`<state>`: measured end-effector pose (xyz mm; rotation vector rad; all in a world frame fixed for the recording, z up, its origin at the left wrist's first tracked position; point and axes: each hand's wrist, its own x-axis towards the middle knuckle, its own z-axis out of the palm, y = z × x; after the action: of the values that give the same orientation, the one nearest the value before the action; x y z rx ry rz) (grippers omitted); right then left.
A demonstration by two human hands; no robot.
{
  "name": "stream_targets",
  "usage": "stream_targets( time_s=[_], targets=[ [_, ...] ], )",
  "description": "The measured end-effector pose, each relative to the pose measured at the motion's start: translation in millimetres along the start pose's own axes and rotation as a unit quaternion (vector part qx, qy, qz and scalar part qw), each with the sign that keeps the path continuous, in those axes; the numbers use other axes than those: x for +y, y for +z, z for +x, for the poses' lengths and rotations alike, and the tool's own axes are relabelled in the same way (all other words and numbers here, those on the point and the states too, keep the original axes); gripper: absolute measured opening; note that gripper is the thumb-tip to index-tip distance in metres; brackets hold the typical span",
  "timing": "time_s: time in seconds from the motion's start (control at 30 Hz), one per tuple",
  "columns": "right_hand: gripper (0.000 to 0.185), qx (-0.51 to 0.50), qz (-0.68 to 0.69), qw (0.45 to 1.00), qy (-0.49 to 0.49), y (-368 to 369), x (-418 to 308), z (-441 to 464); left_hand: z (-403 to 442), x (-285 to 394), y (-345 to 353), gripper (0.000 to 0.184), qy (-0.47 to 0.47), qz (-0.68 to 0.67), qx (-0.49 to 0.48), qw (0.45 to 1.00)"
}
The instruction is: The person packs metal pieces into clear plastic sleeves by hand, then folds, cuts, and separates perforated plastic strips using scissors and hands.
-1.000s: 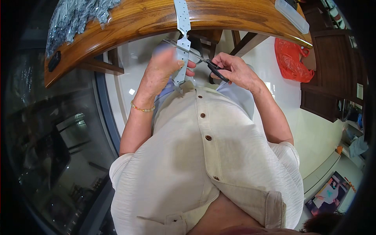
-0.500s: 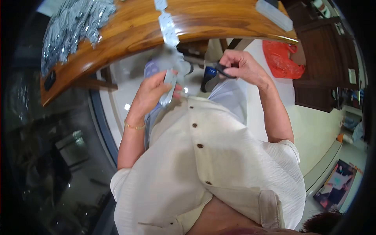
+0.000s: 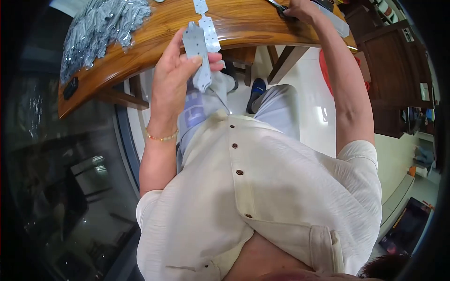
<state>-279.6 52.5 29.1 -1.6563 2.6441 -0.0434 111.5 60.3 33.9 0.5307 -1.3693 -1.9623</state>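
Observation:
My left hand (image 3: 176,68) is raised in front of the table edge, thumb and fingers closed on a flat silver-grey piece (image 3: 197,56) with notched ends and small dark dots. Just behind it, a strip of similar joined silver pieces (image 3: 209,35) lies on the table and hangs over its front edge. My right hand (image 3: 302,10) is at the far right of the table, its fingers around the dark handle of a pair of scissors (image 3: 280,8). The scissors' blades point to the left and are partly cut off by the frame's top.
A heap of silver pieces in clear plastic (image 3: 105,35) covers the left of the wooden table (image 3: 164,35). A small black object (image 3: 70,88) lies at its left corner. A clear plastic box (image 3: 333,21) stands right of my right hand. A red bag (image 3: 325,72) is on the floor.
My right hand has carried the scissors from above my lap up to the table at the right. My left hand has risen toward the table edge with the silver piece.

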Motion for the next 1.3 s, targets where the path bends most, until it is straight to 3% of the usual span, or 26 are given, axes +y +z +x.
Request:
stream_targets(
  time_s=[0.13,0.2,0.27,0.33,0.5,0.6,0.77,0.87,0.97,1.07,1.3],
  targets=[
    [0.021,-0.147,0.309,0.938,0.052,-21.0,4.4,-21.0,10.4,-0.5,9.3,0.047,0.041,0.012,0.031,0.999],
    [0.026,-0.089,0.636,0.766,0.023,5.5,10.1,-52.5,14.8,-7.2,7.6,0.045,0.062,0.012,0.037,0.997],
    [0.027,-0.095,0.511,0.854,-0.041,-11.4,-38.0,-106.4,20.3,-12.9,9.2,0.045,0.065,0.007,0.042,0.997],
    [0.023,-0.16,0.547,0.816,-0.1,3.0,-72.3,-144.3,25.9,-17.7,13.7,0.044,0.061,-0.001,0.037,0.997],
    [0.017,-0.143,0.69,0.696,-0.137,33.9,-113.3,-175.4,30.1,-20.6,19.6,0.041,0.014,-0.053,0.029,0.998],
    [0.015,-0.106,0.684,0.707,-0.14,38.4,-119.2,-182.1,32.2,-21.7,9.2,0.036,-0.033,-0.139,0.032,0.989],
    [0.02,-0.012,0.599,0.757,-0.262,29.4,-125.2,-188.7,30.6,-19.2,8.7,0.036,-0.087,-0.176,0.053,0.979],
    [0.022,0.075,0.546,0.75,-0.366,30.8,-126.1,-181.8,32.8,-23.7,3.3,0.035,-0.118,-0.215,0.026,0.969],
    [0.024,0.104,0.524,0.746,-0.398,29.4,-126.5,-179.5,33.0,-25.2,0.1,0.036,-0.135,-0.25,0.008,0.959],
    [0.024,0.077,0.504,0.767,-0.39,24.0,-126.4,-181.8,31.8,-25.3,-0.9,0.036,-0.148,-0.277,0.0,0.949],
    [0.018,0.075,0.509,0.762,-0.392,20.0,-126.2,-177.2,31.8,-32.0,-10.1,0.036,-0.189,-0.403,-0.05,0.894]
  ],
)
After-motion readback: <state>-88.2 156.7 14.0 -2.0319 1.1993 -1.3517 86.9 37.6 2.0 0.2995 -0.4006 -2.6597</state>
